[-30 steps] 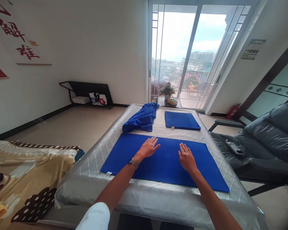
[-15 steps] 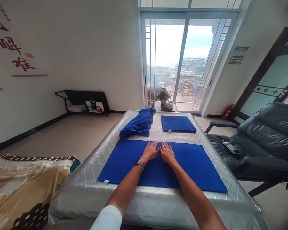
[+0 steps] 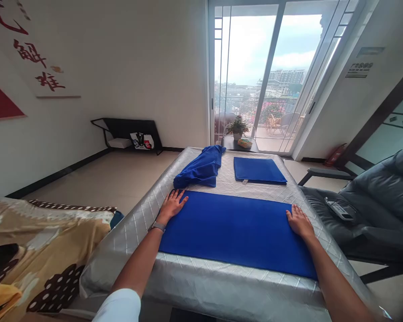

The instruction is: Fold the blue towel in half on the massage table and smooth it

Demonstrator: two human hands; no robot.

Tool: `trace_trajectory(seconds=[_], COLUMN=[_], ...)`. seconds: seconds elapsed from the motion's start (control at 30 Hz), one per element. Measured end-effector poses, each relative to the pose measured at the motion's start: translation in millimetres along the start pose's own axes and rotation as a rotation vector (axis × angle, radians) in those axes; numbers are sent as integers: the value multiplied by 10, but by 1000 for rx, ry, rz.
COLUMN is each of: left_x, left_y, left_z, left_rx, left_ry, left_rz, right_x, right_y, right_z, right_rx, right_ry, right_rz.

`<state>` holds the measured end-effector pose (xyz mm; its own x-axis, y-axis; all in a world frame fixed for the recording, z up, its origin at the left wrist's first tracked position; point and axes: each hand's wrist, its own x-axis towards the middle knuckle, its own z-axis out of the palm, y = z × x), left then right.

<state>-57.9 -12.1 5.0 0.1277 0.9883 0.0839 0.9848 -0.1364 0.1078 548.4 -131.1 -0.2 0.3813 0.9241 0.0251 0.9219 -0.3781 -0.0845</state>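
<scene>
Blue towel (image 3: 235,235) lies spread flat across the near part of the silver quilted mattress (image 3: 201,286), long side facing you, no big rucks visible. Your left hand (image 3: 172,206) is open, palm down, fingers spread, holding nothing, on the quilting right at the towel's left edge. Your right hand (image 3: 300,222) is open and flat too, holding nothing, at the towel's right edge with the fingers on the cloth. Keep both palms flat and press evenly, no pinching, so the cloth doesn't drag or bunch. Check that the ends sit square to the mattress edge; the near right corner looks closest to it. Wristwatch (image 3: 157,226) on your left wrist, white sleeve (image 3: 119,306) at bottom left. Past the towel, a bunched blue cloth (image 3: 199,169) and a smaller flat blue pad (image 3: 259,171) lie side by side on the far end of the mattress. To the right, a black leather recliner (image 3: 366,210) with a remote control (image 3: 339,210) on its seat. To the left, a yellow-brown patterned blanket (image 3: 43,241). Beyond the mattress, a potted plant (image 3: 237,127) stands on a small dark table (image 3: 230,144) before a sliding glass door (image 3: 272,71).
</scene>
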Motion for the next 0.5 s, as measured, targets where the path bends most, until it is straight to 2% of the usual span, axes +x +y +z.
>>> trace_trajectory(seconds=[0.13,0.23,0.3,0.33,0.43,0.5], left_x=[-15,-38,-75,-103,-220,-310], left_y=[90,308,621,830,1540,1932], left_z=[-49,-91,-100,-94,-25,51], left_rx=[-1,-40,-112,-157,-242,-223], left_ry=[-8,126,233,252,151,67], left_rz=[-21,-6,30,70,296,419], right_x=[-43,-181,-327,-409,-640,-747], right_y=[-95,-390,-764,-1001,-1772,-2189], right_z=[-63,-150,-189,-197,-166,-112], right_rx=[-24,-51,-36,-16,67,97], right_ry=[22,173,244,235,121,37], right_rz=[16,-33,-149,-222,-424,-503])
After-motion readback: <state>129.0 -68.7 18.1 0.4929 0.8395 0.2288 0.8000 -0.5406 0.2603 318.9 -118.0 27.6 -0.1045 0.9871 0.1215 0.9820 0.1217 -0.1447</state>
